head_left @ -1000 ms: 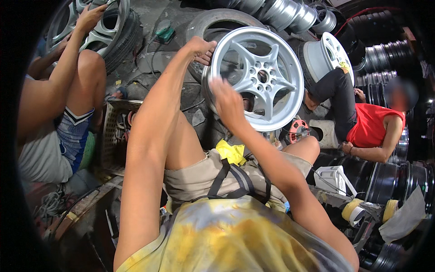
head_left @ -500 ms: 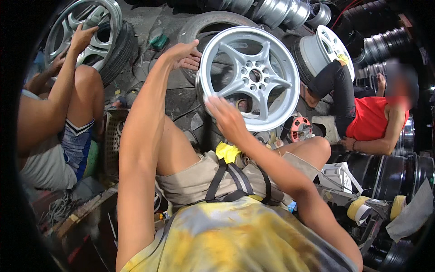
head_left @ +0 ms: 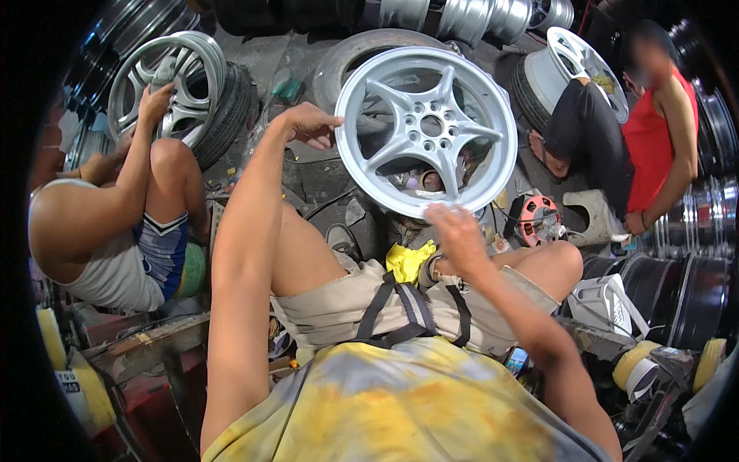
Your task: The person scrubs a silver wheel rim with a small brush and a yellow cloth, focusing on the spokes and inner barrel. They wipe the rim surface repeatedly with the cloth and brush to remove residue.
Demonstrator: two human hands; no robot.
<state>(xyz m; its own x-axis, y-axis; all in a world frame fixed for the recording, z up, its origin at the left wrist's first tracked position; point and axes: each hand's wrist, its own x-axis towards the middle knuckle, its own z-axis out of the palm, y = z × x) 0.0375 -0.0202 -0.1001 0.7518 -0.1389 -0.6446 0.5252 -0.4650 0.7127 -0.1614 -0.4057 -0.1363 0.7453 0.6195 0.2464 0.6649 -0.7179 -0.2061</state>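
Silver alloy wheel (head_left: pixel 427 131) raised slightly since earlier frame, left hand (head_left: pixel 308 123) gripping its left rim, right hand (head_left: pixel 454 231) fingers spread against near rim, yellow rag (head_left: pixel 408 260) on lap.

Wheel rim (head_left: pixel 426 131) upright before knees; tyre (head_left: pixel 362 54) behind; grinder (head_left: pixel 535 219) right.

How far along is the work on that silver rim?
Done: the silver alloy rim looks evenly matte grey on its face. In hand: left hand grips its left edge, right hand works its lower lip, rim propped upright. Left: cannot tell; the back side is hidden. A yellow rag lies on the lap.
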